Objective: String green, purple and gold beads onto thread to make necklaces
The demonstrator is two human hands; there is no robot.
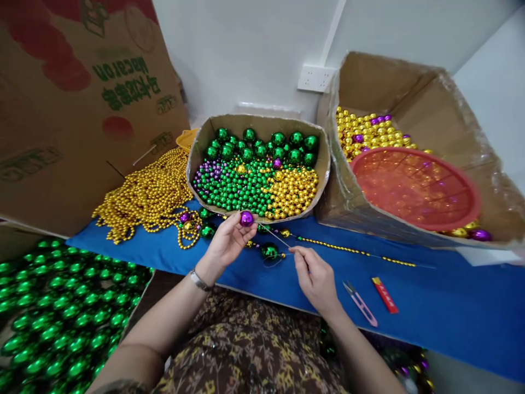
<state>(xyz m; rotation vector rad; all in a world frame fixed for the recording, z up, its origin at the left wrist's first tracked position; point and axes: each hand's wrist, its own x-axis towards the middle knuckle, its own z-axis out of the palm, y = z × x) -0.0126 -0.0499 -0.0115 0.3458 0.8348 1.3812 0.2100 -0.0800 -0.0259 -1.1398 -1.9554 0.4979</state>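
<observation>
My left hand (229,238), with a watch on its wrist, pinches a shiny purple bead (246,218) just in front of the bead box's near rim. Between the thumb and fingers of my right hand (315,276) is a thin needle (275,236), pointing up and left toward the purple bead. Whether its tip touches the bead I cannot tell. Under my hands a beaded string (340,246) lies across the blue cloth, with a big green bead (269,251) and a loop of thread near it. The cardboard bead box (258,121) holds green, purple and gold beads.
Pink-handled thread snips (361,304) and a red lighter (385,295) lie at the right. Gold bead strands (143,191) are heaped on the left. A large carton (336,180) holds gold beads and a red basket (414,186). Green beads (69,306) fill the lower left.
</observation>
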